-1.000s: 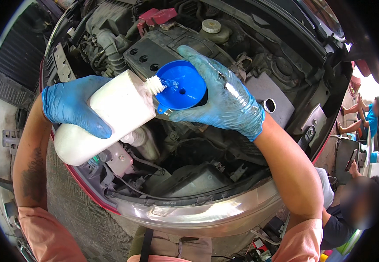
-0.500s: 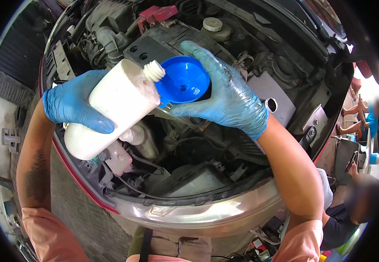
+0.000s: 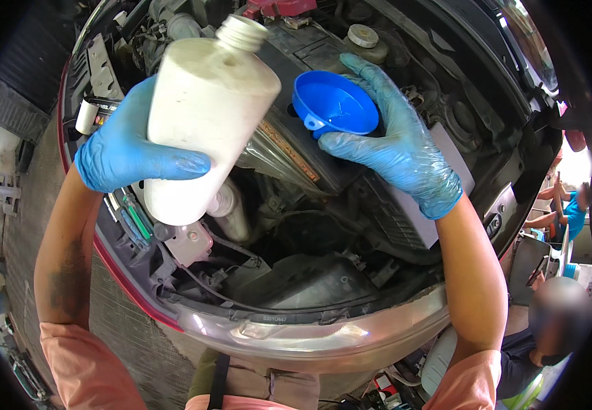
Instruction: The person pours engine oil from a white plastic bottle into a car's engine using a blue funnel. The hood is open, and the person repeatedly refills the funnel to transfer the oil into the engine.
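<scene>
Two grips held: left hand (image 3: pixel 129 150) has swung white bottle (image 3: pixel 214 102) upright, apart, at nine o'clock from blue funnel (image 3: pixel 340 109) in right hand (image 3: pixel 402 150); pouring has stopped.

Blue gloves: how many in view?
2: one on the left hand, gripping the white bottle; one on the right hand, holding the blue funnel.
</scene>
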A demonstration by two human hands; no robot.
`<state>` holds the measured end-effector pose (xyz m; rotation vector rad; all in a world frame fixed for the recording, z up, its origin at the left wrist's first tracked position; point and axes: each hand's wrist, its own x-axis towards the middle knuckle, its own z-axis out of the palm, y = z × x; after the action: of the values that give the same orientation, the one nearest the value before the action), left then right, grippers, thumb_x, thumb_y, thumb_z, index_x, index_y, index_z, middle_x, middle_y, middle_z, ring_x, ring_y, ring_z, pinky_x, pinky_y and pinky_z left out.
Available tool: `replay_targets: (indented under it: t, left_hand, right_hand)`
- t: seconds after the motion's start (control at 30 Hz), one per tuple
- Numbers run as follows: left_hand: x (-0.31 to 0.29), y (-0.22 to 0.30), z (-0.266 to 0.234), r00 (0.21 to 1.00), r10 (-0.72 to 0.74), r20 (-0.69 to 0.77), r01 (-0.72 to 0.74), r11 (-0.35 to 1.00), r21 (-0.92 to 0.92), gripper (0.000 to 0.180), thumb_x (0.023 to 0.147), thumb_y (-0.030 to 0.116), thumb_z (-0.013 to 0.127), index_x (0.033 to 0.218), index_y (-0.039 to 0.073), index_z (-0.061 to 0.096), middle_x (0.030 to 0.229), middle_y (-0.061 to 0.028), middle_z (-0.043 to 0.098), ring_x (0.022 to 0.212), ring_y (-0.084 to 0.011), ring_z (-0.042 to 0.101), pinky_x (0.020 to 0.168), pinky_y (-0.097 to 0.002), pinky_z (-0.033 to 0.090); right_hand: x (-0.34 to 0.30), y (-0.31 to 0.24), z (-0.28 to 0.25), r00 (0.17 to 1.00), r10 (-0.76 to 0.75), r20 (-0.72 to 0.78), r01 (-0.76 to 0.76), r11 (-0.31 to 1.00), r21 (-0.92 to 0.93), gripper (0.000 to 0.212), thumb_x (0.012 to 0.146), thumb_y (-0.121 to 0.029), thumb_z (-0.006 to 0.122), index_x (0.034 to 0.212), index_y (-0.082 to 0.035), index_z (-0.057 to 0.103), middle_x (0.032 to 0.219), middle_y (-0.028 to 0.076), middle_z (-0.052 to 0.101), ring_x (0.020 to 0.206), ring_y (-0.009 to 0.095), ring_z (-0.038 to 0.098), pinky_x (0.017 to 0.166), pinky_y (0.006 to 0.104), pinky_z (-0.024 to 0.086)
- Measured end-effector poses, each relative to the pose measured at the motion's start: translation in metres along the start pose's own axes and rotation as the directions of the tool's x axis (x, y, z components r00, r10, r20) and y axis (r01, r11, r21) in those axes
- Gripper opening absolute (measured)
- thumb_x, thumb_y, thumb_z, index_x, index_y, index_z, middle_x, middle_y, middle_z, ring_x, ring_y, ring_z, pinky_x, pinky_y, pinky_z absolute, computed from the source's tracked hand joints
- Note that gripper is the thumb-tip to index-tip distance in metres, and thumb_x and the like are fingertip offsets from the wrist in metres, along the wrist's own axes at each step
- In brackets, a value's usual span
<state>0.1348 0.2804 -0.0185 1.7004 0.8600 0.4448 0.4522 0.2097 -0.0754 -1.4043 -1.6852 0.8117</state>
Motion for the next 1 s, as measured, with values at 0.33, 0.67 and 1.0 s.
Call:
replay_targets:
  t: [0.33,0.67,1.0]
  left_hand:
    - [-0.073,-0.056,-0.041,0.887,-0.011,-0.461,-0.017,0.998,-0.057,0.091,0.077,0.021,0.084,0.153,-0.001,0.039,0.135,-0.014,0.063,0.121,-0.0267,0.065,0.105,-0.0405,0.052]
    - [-0.114,-0.103,-0.057,0.639,0.026,-0.769,-0.087,0.995,-0.039,0.082,0.078,0.017,0.085,0.148,-0.001,0.045,0.132,-0.0112,0.062,0.121,-0.0223,0.062,0.105,-0.0371,0.048]
    - [-0.116,-0.104,-0.05,0.71,0.019,-0.704,0.024,0.998,0.05,0.095,0.075,0.027,0.088,0.152,0.0,0.039,0.14,-0.0128,0.058,0.126,-0.0256,0.059,0.108,-0.0408,0.048]
  right_hand:
    - [0.002,0.001,-0.004,0.996,0.091,0.015,-0.091,0.942,0.323,0.103,0.076,-0.028,0.095,0.156,-0.001,0.037,0.146,0.017,0.054,0.132,0.023,0.055,0.113,0.0376,0.045]
    - [0.003,-0.002,-0.009,0.993,0.113,0.017,-0.113,0.94,0.323,0.109,0.075,-0.027,0.095,0.16,-0.005,0.031,0.145,0.017,0.055,0.134,0.024,0.055,0.115,0.0404,0.043]
    - [0.001,-0.005,-0.007,0.985,0.17,-0.036,-0.151,0.939,0.309,0.109,0.075,-0.041,0.094,0.157,0.002,0.036,0.158,0.022,0.043,0.146,0.029,0.045,0.12,0.0412,0.037]
